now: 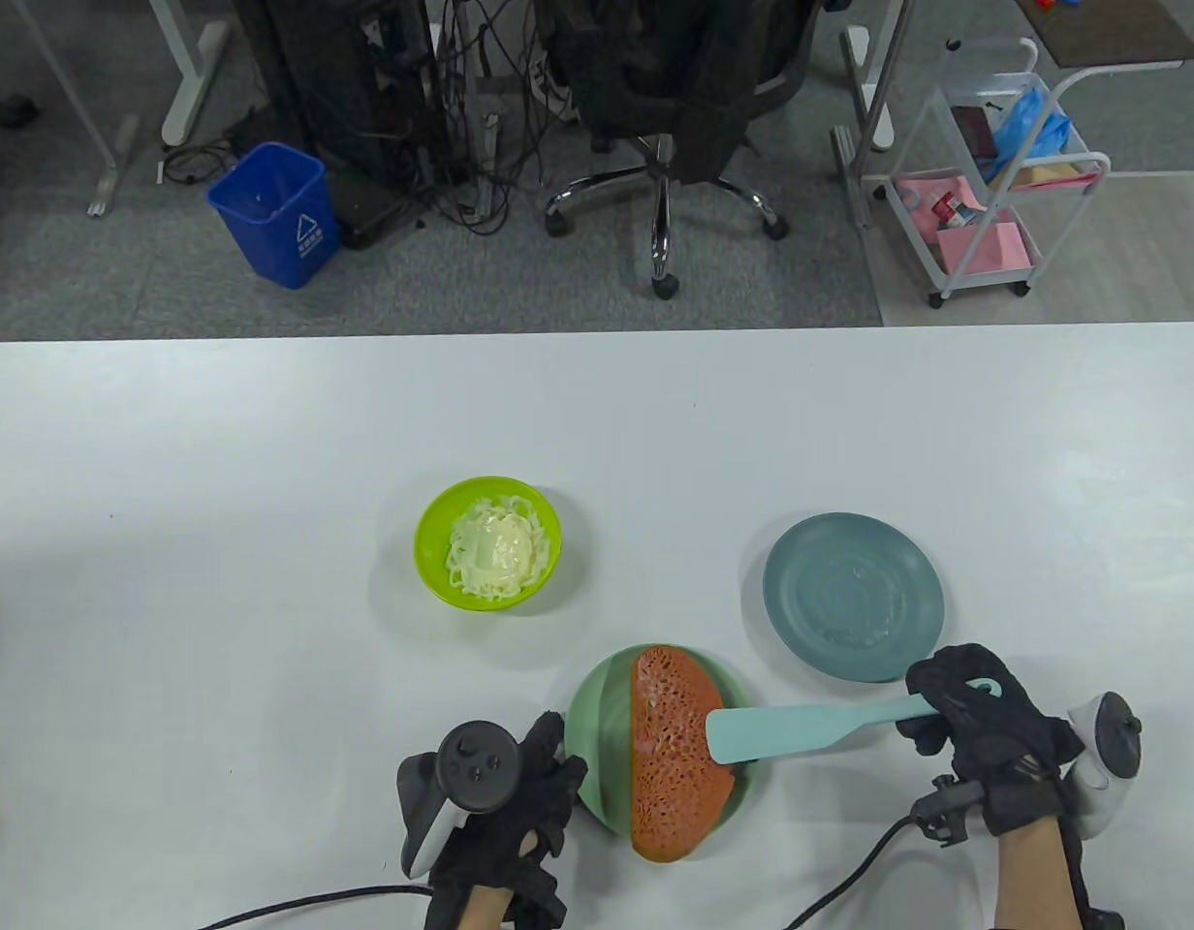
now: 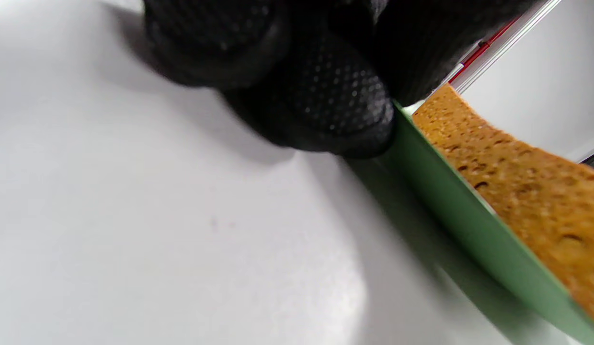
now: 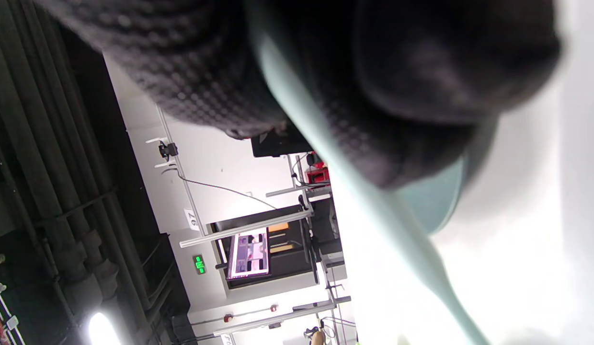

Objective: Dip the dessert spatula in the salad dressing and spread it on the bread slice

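Gloved and nearest the camera, the left hand point(image 1: 505, 804) rests on the white tabletop point(image 1: 219, 581) at the near edge, its fingers point(image 2: 325, 96) curled against the left rim of the green plate point(image 1: 602, 717); they hold nothing that I can see. To the right, the right hand point(image 1: 985, 736) has its fingers point(image 3: 412, 96) closed around the handle of the pale blue spatula point(image 1: 801, 731). This dessert spatula lies with its long axis running left to right, handle to the right in the hand, flat blade pointing left and resting over the right side of the bread slice point(image 1: 670, 751). No dressing shows on the blade's upper face.

By size: the tabletop fills the lower frame; the grey-blue plate point(image 1: 849, 596) sits right of centre, just beyond the right hand. The green plate lies near centre at the near side, bearing the bread slice, a reddish-brown, pitted oval whose long axis runs near to far and which overhangs the plate's near rim. Smaller, further left and farther away, a lime-green bowl point(image 1: 432, 552) holds creamy pale salad dressing point(image 1: 495, 552), well apart from the spatula.
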`<state>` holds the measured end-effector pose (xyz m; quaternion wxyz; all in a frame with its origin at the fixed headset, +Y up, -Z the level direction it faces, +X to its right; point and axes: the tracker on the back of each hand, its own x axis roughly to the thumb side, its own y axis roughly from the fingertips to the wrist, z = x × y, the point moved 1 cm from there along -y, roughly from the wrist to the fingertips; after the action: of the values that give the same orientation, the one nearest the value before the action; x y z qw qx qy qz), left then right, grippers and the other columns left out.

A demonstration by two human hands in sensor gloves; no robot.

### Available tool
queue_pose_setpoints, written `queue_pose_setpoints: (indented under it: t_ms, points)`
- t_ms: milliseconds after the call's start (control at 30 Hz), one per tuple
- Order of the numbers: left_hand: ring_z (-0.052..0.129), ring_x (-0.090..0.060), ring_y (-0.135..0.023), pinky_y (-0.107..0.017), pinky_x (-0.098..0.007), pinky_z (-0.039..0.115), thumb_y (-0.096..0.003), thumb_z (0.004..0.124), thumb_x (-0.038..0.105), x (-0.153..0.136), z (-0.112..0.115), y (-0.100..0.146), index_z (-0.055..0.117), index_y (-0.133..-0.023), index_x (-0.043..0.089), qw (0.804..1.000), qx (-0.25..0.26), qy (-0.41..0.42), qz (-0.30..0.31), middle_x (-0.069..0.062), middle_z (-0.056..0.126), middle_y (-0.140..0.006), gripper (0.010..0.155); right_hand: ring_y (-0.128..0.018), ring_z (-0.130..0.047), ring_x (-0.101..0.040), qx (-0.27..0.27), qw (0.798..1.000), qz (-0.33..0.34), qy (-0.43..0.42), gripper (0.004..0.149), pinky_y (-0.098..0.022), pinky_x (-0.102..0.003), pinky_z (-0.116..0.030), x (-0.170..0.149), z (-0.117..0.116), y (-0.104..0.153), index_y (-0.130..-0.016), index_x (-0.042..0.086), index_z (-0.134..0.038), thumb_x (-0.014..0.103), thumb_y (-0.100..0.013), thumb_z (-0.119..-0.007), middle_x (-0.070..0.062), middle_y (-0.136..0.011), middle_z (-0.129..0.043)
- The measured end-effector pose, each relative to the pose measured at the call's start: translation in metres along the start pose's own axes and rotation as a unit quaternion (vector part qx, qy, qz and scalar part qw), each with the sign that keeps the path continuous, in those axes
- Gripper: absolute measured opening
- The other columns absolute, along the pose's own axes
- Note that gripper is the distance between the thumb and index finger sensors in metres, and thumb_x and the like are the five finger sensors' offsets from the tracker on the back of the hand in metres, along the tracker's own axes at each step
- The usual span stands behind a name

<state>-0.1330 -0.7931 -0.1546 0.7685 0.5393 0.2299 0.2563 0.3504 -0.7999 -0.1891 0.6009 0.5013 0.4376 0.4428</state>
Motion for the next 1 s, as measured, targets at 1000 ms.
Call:
queue_pose_setpoints:
  t_ms: [1000]
  points:
    - [0.106,-0.008,-0.039,-0.032,-0.027,0.092,-0.0587,0.082,0.043,0.000,0.000,0.000,0.065,-0.108,0.009,1.000,0.002,-0.002,0.000,0.006,0.100,-0.066,0.062,-0.027,-0.103,-0.040,0.057,0.996,0.052,0.040,0.033,-0.013,-0.033,-0.093,0.007,-0.079,0.018,-0.074,0.014,-0.078,0.020,-0.049,-0.099,-0.020,-0.070,-0.086]
